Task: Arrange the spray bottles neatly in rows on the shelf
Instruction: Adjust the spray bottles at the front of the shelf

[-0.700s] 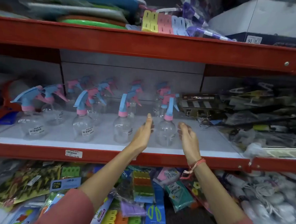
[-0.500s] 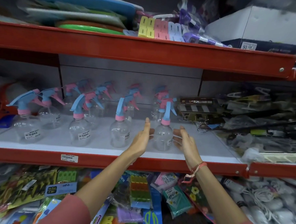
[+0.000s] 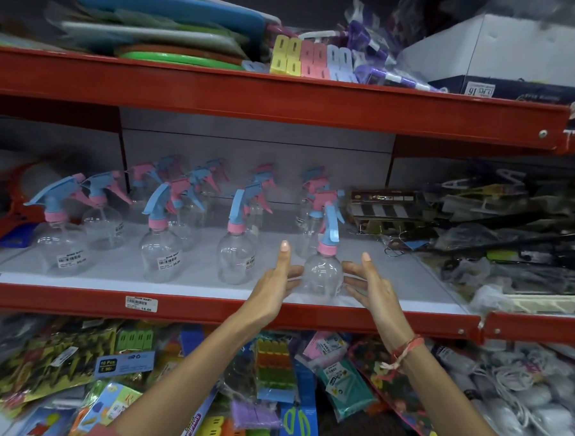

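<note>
Several clear spray bottles with blue and pink trigger heads stand in rows on the white middle shelf (image 3: 109,285). The front row's rightmost bottle (image 3: 323,273) stands between my hands near the shelf's front edge. My left hand (image 3: 276,284) is at its left side and my right hand (image 3: 372,289) at its right side. Both have fingers spread, with the fingertips at or close to the clear body; I cannot tell whether they touch it. Other front bottles (image 3: 235,258) (image 3: 159,254) (image 3: 63,246) stand to the left.
A red shelf beam (image 3: 285,97) runs overhead. Packaged hangers and dark goods (image 3: 498,235) crowd the shelf's right end. Orange and blue items (image 3: 9,223) lie at its left. Packets of pegs and scissors (image 3: 270,383) fill the shelf below.
Both hands have closed in from a wider gap onto the sides of the front right bottle. The camera view has tilted slightly upward.
</note>
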### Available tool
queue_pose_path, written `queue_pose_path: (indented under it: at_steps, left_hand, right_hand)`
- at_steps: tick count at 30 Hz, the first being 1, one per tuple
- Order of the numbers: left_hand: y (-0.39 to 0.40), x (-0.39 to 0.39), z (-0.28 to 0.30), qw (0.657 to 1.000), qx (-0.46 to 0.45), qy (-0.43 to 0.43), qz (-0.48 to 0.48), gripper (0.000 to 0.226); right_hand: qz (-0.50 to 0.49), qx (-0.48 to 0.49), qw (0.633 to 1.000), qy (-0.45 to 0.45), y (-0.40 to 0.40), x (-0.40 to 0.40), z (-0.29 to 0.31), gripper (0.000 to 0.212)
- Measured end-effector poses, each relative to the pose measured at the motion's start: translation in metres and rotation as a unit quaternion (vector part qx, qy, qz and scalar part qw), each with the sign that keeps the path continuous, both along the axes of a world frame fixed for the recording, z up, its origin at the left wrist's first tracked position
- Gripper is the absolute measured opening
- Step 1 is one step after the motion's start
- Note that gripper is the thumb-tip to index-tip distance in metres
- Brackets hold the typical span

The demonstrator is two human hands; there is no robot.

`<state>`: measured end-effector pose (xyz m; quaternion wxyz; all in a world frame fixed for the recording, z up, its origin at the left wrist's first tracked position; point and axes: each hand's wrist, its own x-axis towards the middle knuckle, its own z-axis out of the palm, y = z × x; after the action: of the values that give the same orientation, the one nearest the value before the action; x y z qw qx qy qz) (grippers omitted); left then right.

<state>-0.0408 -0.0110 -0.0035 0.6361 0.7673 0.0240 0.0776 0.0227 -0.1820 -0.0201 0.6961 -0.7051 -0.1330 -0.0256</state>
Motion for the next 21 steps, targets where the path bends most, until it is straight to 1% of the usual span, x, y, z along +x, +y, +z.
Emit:
queue_pose_path:
  at_steps: [3,7,9,12,14,17,21]
  left_hand:
    - [-0.001,-0.004,-0.001,1.000,-0.015,0.004,-0.014,0.087]
    - [-0.002,-0.008,-0.002,0.999,-0.021,0.008,-0.027,0.085]
    - [0.000,-0.010,-0.002,0.999,-0.024,0.004,-0.035,0.084]
    - [0.009,-0.011,-0.002,0.999,-0.040,-0.019,-0.015,0.079]
    - [0.021,-0.011,-0.003,0.997,-0.055,-0.051,0.015,0.075]
    - [0.047,-0.015,-0.007,0.988,-0.080,-0.108,0.079,0.066]
    - [0.086,-0.018,-0.012,0.966,-0.100,-0.153,0.186,0.056]
  right_hand:
    - [-0.001,0.010,1.000,0.003,-0.002,-0.003,-0.002,0.058]
    - [-0.009,0.008,1.000,0.003,-0.002,-0.007,-0.004,0.057]
    - [-0.032,0.002,0.999,-0.007,0.000,-0.012,-0.004,0.054]
    - [-0.119,-0.009,0.990,-0.081,0.006,-0.025,-0.004,0.039]
    - [-0.140,0.005,0.982,-0.130,0.016,-0.036,-0.001,0.037]
    - [-0.092,0.026,0.982,-0.163,0.037,-0.047,0.002,0.038]
    - [-0.012,0.022,0.990,-0.137,0.075,-0.047,0.009,0.037]
